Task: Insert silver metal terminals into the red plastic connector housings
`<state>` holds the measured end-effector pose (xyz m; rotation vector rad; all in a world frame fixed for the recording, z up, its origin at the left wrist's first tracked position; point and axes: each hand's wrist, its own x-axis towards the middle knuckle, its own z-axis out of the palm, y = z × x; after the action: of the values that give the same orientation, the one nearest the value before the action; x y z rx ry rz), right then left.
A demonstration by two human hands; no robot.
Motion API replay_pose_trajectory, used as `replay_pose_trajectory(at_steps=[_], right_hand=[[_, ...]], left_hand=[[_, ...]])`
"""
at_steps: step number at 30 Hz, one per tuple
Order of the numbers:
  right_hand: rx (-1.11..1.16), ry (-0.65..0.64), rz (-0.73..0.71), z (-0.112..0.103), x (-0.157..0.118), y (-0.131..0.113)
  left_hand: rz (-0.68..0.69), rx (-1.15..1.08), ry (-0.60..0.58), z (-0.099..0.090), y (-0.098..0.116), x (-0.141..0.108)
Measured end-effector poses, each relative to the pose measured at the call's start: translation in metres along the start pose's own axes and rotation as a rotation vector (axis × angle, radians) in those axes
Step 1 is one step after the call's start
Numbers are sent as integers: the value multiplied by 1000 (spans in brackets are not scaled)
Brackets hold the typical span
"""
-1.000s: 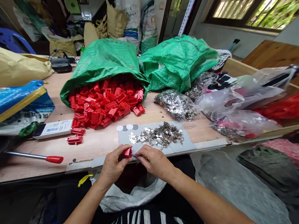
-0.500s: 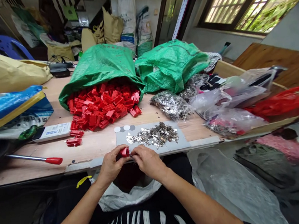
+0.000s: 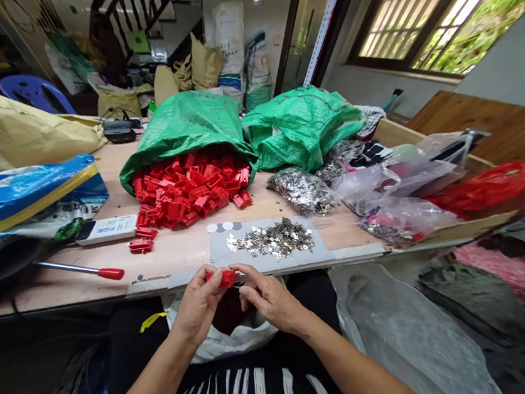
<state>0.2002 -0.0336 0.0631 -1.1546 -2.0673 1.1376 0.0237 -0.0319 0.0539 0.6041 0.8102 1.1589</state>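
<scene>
Red plastic part (image 3: pixel 227 278), held just above the table edge.
Left hand (image 3: pixel 201 305) pinches it; right hand (image 3: pixel 269 298) half-curled at its end, grip unclear (grey mat (image 3: pixel 314 255) of metal pieces (image 3: pixel 270 240) within easy reach).

Our left hand (image 3: pixel 199 305) pinches a red plastic part (image 3: pixel 227 278); our right hand (image 3: pixel 270 301) sits just beside it at three o'clock, with silver metal pieces (image 3: pixel 270 240) at twelve.

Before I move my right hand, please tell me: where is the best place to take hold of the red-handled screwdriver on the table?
Grip the red handle of the screwdriver from above, coming from the right with your right hand. It lies flat, and the thick handle is nearer that hand and offers more grip than the thin metal shaft running left.
</scene>
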Motion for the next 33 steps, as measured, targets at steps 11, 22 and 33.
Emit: replay_pose_trajectory(at_steps=[11, 22, 33], right_hand=[[-79, 119, -43, -1, 3, -9], [-107, 169, -29, 4, 4, -7], [41, 70, 66, 6, 10, 14]], left_hand=[[-227, -398, 100, 8, -6, -10], [-238, -475, 139, 14, -6, -11], [-141, 113, 77, -27, -42, -8]])
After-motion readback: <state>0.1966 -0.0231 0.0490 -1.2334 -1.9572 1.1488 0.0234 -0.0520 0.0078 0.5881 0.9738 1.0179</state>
